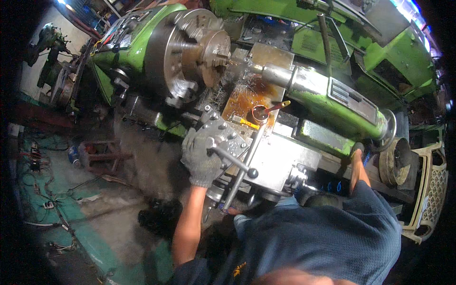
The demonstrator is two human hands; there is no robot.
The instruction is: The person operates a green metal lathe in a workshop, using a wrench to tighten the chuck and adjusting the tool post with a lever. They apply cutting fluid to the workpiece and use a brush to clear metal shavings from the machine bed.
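Observation:
A grey knit glove covers my left hand (202, 159), which lies over the near left side of the square tool post (223, 133) with fingers extended. Beside it, the tool post's clamping lever (232, 159) ends in a black ball knob. My right hand (357, 148) is farther right, against the low green base of the tailstock (332, 95); its fingers are mostly hidden. At the left, the big lathe chuck (178, 54) holds a round metal workpiece (216, 52), facing the tailstock's tip. A long metal bar (244, 166) slants across the carriage, right of the tool post.
Past the tool post are a yellow-handled brush (247, 122) and a small cup (260, 114) with a red-and-yellow handle in it. Brown fluid and metal chips (251, 95) cover the bed plate there. Cables (47, 204) trail over the floor at left; a cream plastic chair (427, 190) stands at right.

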